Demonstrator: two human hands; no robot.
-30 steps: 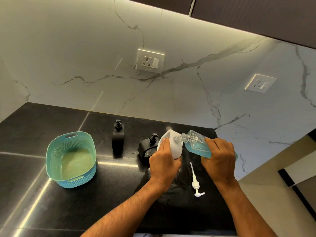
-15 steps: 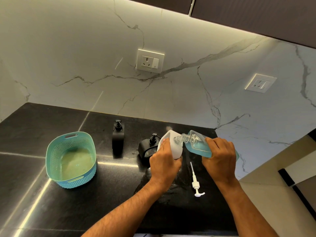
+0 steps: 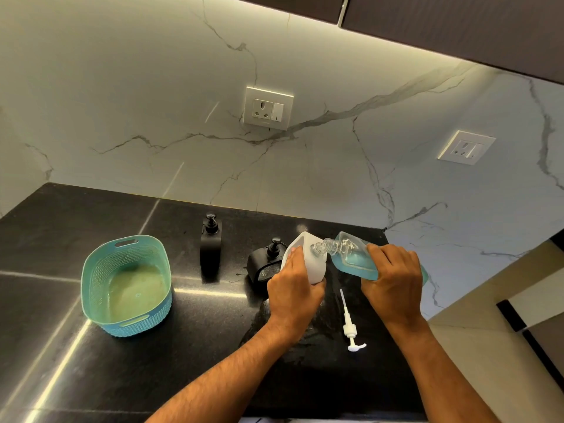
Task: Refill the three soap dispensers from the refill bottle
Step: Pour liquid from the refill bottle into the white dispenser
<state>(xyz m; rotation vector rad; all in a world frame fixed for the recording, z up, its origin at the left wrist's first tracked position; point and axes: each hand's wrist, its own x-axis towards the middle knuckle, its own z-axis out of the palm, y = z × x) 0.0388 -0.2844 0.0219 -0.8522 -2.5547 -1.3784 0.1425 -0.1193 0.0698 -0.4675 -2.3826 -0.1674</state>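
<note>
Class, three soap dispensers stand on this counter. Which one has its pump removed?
The white dispenser, held by the left hand. Its white pump lies on the counter; the two black dispensers keep theirs on.

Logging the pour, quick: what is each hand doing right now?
Left hand: grips the white dispenser, steadying it.
Right hand: holds the refill bottle, tilted with its neck at the dispenser's top.
</note>
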